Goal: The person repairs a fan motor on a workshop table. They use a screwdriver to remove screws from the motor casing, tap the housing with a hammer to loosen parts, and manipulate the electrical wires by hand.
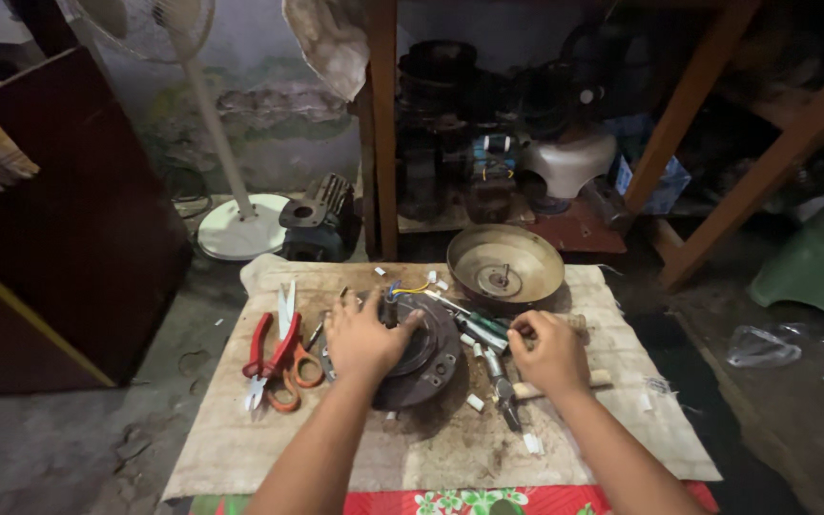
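Observation:
My left hand [366, 336] lies flat on top of a round dark metal motor part [428, 358] with coloured wires at its top, which sits on a stained cloth [431, 448]. My right hand [552, 353] rests with fingers curled over several small tools [484, 334] to the right of the motor part; a wooden handle [599, 380] pokes out beside it. Whether it grips one of them is unclear.
Red-handled pliers [261, 347] and orange scissors [296, 366] lie left of the motor part. A round metal bowl-shaped cover [504, 264] sits at the cloth's far edge. A pedestal fan base [238, 226], dark cabinet [78, 219], wooden shelf legs [381, 133] and green stool [817, 265] surround the cloth.

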